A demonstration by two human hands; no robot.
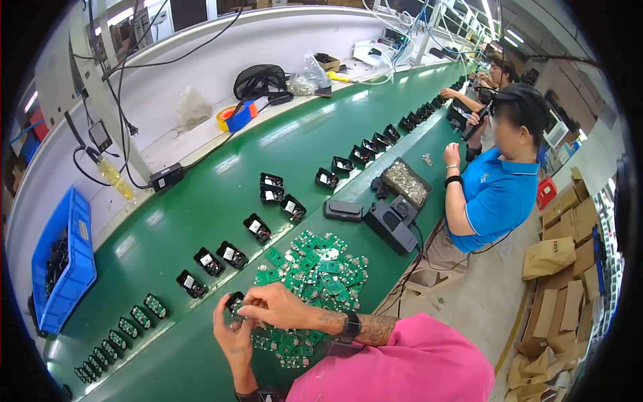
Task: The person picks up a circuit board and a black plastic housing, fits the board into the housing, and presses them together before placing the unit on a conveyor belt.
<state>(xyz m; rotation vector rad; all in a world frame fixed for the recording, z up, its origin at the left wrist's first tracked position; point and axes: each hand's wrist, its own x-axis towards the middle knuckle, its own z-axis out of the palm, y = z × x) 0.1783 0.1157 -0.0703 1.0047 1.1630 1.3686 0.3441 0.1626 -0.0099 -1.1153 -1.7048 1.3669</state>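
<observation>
My left hand (232, 338) holds a small black plastic housing (234, 299) upright over the near edge of the green bench. My right hand (273, 306) reaches across to the same housing, its thumb and fingers closed together at the opening. What the right fingertips pinch is too small and covered to make out. Just beyond my right hand lies a loose heap of green circuit boards (328, 275). Close by on the left, a black housing with wires inside (192, 284) stands at the start of a line of similar housings running up the bench.
At the left, several housings fitted with green boards (139, 316) stand in a row. A blue crate (67, 261) sits beyond them. A black device (392, 224), a tray of small metal parts (406, 182) and a co-worker in blue (499, 194) are farther right.
</observation>
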